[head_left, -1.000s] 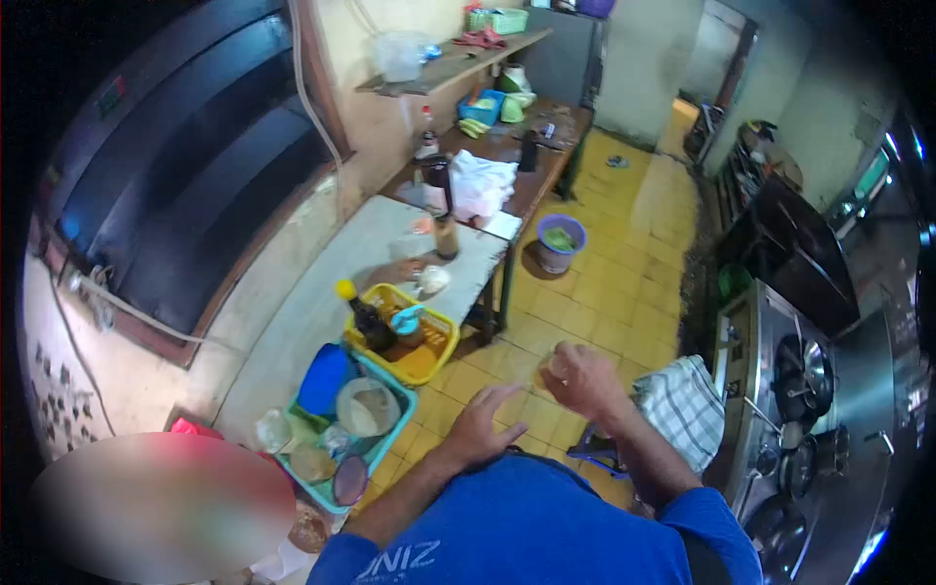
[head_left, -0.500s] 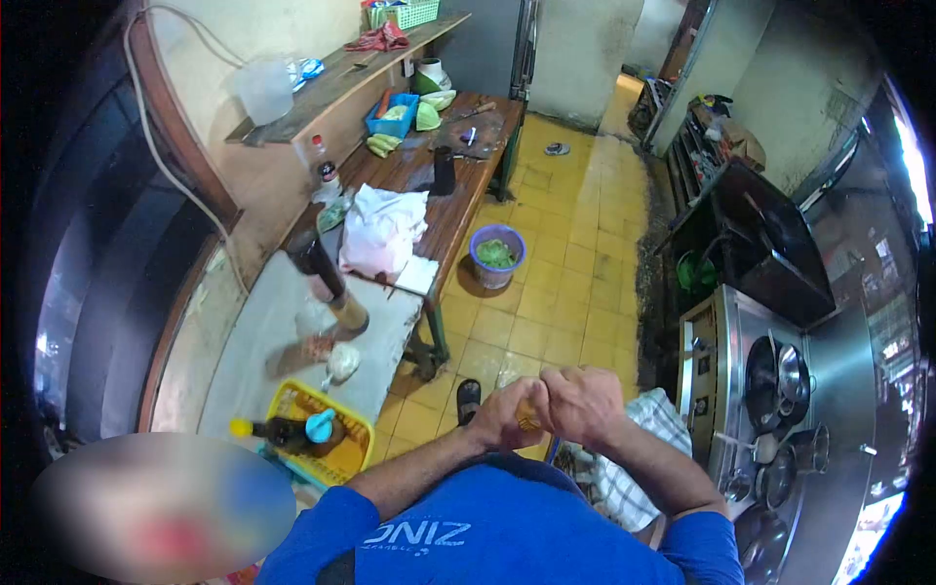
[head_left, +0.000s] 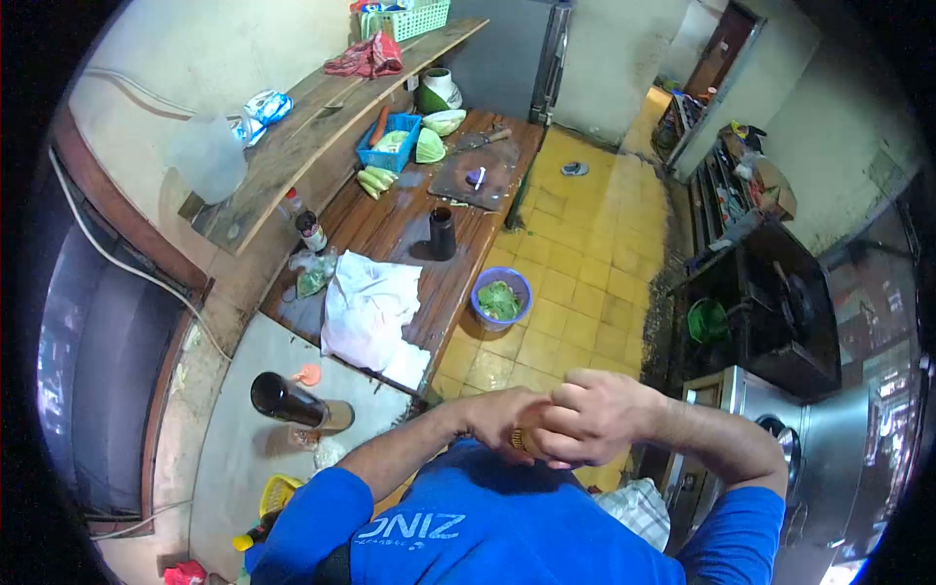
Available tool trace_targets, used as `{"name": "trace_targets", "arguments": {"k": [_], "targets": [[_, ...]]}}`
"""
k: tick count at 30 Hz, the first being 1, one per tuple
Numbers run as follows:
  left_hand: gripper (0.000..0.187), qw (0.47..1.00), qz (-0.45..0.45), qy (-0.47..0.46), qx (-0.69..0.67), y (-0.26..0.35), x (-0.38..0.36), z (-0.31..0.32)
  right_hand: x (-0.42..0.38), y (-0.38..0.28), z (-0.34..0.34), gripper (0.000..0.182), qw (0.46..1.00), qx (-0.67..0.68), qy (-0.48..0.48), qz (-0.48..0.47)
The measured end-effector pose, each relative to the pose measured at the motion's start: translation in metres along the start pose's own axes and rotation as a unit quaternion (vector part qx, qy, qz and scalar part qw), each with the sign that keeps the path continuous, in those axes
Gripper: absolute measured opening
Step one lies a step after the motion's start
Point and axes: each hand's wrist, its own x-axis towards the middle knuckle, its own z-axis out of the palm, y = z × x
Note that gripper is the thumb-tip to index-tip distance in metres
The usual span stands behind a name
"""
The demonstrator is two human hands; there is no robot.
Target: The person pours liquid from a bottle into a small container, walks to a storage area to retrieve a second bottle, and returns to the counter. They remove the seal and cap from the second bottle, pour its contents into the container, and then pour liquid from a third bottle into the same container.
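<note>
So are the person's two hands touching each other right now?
Touching. The head view shows the right hand wrapped over the left hand, fingers overlapping around a small yellowish object.

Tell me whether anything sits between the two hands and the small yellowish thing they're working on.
Nothing visible does. The left hand and right hand are clasped together in front of the blue shirt, with the small yellowish thing mostly hidden between them.

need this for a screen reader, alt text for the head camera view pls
A person in a blue shirt clasps a small yellowish object between the left hand and right hand, above a yellow tiled floor beside a cluttered wooden table.
</note>
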Motion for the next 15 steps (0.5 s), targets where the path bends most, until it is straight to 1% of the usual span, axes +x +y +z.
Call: {"name": "trace_targets", "arguments": {"k": [1,3,4,5,7,8,9,11,12,13,14,15], "targets": [[0.07,1.0,-0.003,0.006,0.002,-0.012,0.0,-0.005,0.001,0.016,-0.004,0.025,1.0,0.003,0.001,-0.006],[0.071,0.988,-0.056,0.141,-0.029,-0.032,0.002,-0.016,-0.001,0.05,-0.011,0.032,0.991,0.003,-0.108,0.079],[0.072,0.979,-0.017,0.195,0.05,-0.031,0.008,-0.028,-0.002,0.066,-0.017,0.037,0.989,0.003,-0.112,0.095],[0.072,0.977,-0.02,0.205,0.054,-0.044,0.011,-0.037,-0.006,0.082,-0.016,0.037,0.99,0.005,-0.112,0.083],[0.068,0.944,-0.1,0.26,0.177,-0.08,0.011,-0.048,-0.014,0.112,-0.011,0.037,0.995,0.011,-0.09,0.043],[0.061,0.934,-0.052,0.287,0.205,-0.077,0.018,-0.066,-0.015,0.126,-0.014,0.038,0.995,0.022,-0.096,0.013],[0.059,0.938,-0.048,0.341,0.031,-0.066,0.024,-0.071,-0.018,0.143,-0.011,0.038,0.995,0.029,-0.097,-0.001],[0.064,0.919,-0.018,0.385,0.081,-0.076,0.03,-0.086,-0.023,0.173,-0.001,0.041,0.998,0.059,-0.027,-0.029],[0.064,0.914,-0.027,0.397,0.082,-0.081,0.034,-0.088,-0.022,0.186,-0.005,0.042,0.998,0.066,-0.006,-0.005],[0.066,0.891,-0.054,0.433,0.128,-0.087,0.038,-0.089,-0.024,0.197,-0.002,0.042,0.997,0.075,-0.003,-0.018],[0.068,0.863,-0.08,0.467,0.173,-0.09,0.041,-0.094,-0.026,0.206,0.002,0.042,0.995,0.085,-0.039,0.034],[0.068,0.856,-0.086,0.479,0.175,-0.09,0.042,-0.097,-0.027,0.216,0.006,0.042,0.989,0.096,-0.079,0.085]]}}
